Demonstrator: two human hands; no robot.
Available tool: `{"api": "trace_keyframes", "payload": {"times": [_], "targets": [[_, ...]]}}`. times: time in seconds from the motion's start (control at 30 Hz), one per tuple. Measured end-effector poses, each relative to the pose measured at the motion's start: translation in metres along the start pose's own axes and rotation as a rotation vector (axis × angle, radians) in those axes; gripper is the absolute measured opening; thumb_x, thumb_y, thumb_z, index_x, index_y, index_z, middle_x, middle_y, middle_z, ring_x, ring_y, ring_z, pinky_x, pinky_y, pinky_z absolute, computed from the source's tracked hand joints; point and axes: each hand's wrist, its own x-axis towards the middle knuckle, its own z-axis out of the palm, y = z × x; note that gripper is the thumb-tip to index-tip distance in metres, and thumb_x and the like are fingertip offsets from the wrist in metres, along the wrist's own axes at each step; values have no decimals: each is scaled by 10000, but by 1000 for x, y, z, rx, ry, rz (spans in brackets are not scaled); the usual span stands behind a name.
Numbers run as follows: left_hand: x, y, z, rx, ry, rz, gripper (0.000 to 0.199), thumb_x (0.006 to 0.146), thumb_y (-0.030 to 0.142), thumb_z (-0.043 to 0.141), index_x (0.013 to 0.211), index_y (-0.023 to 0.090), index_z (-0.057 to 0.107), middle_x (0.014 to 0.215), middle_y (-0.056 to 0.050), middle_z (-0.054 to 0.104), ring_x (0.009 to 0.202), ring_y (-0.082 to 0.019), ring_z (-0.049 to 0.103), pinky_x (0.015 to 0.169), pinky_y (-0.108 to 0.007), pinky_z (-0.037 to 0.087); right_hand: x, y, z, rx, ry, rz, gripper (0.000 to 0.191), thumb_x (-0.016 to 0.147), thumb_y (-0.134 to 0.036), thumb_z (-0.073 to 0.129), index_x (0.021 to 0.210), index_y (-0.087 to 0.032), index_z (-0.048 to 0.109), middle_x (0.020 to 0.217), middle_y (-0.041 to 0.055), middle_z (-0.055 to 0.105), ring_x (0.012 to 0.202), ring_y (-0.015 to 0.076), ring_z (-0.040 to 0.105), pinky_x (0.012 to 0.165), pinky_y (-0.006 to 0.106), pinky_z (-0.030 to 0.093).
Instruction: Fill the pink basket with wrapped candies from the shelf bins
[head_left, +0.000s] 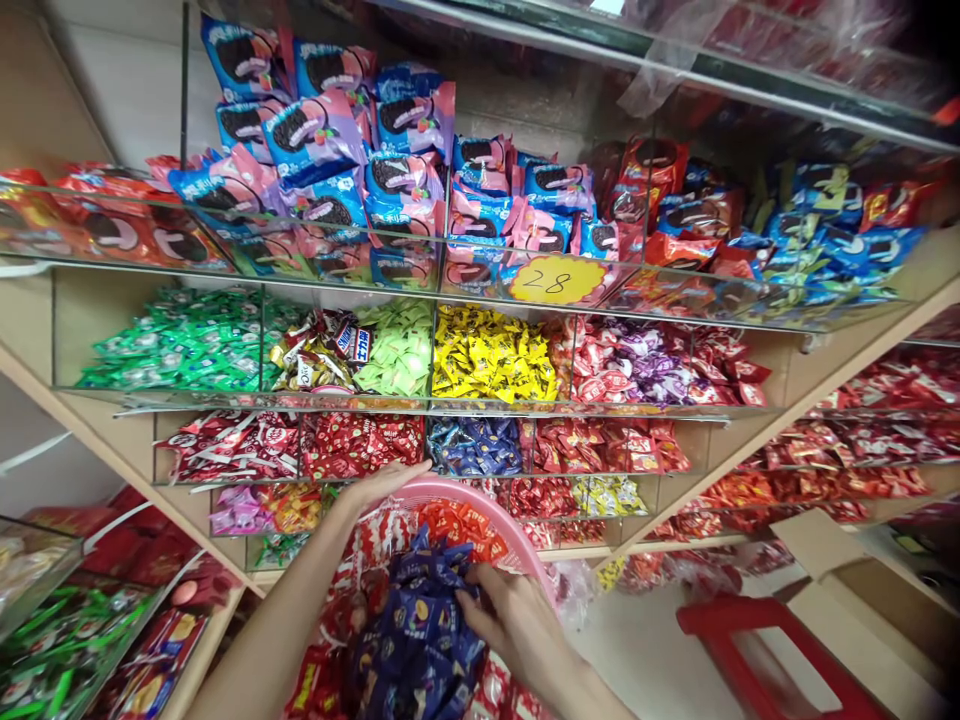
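Observation:
A pink basin [517, 535] full of wrapped candies is in front of me, below the shelves. My left hand [381, 486] is at its far left rim, gripping the edge with the fingers pointing right. Inside the basin, a pile of dark blue wrapped candies [420, 640] lies over red ones [465, 530]. My right hand [517, 615] reaches in from the right, its curled fingers closed on some of the blue candies. Its fingertips are partly hidden among the wrappers. Similar dark blue candies [480, 447] fill a shelf compartment just beyond the rim.
Glass-fronted shelves hold yellow candies [495, 355], green candies [187, 340] and blue-pink cookie packs [315, 135]. A yellow price tag [557, 279] marked 28 hangs above. At lower right are a red stool [772, 650] and an open cardboard box [885, 610]. More bins stand at left.

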Motion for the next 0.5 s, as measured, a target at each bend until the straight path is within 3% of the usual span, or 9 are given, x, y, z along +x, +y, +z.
{"api": "trace_keyframes", "payload": {"times": [0.17, 0.33, 0.4, 0.5], "targets": [[-2, 2, -1, -1, -35, -8, 677, 723, 694, 382, 1062, 174, 653, 939, -44, 683, 974, -262, 549, 897, -342, 356, 24, 17, -13, 231, 206, 69, 289, 862, -433, 435, 764, -195, 566, 504, -27, 514, 433, 100, 445, 466, 217, 294], [-4, 5, 0, 18, -20, 7, 657, 732, 701, 362, 975, 183, 684, 932, -37, 676, 957, -254, 551, 910, -343, 344, 94, 64, -6, 727, 416, 270, 417, 830, -514, 407, 1004, -146, 496, 480, -44, 517, 353, 115, 435, 377, 221, 332], [-4, 5, 0, 42, -9, 4, 655, 733, 705, 357, 956, 188, 691, 920, -40, 672, 962, -256, 548, 923, -347, 331, 125, 82, 1, 729, 480, 370, 498, 820, -481, 420, 1156, -114, 405, 556, -15, 591, 357, 133, 481, 370, 232, 353], [-3, 6, 0, 69, 6, -3, 662, 732, 711, 349, 970, 196, 691, 940, -42, 667, 992, -263, 531, 939, -350, 313, 160, 101, 8, 557, 576, 491, 492, 825, -372, 422, 1229, -98, 361, 664, 39, 645, 417, 151, 547, 423, 243, 389]]}}
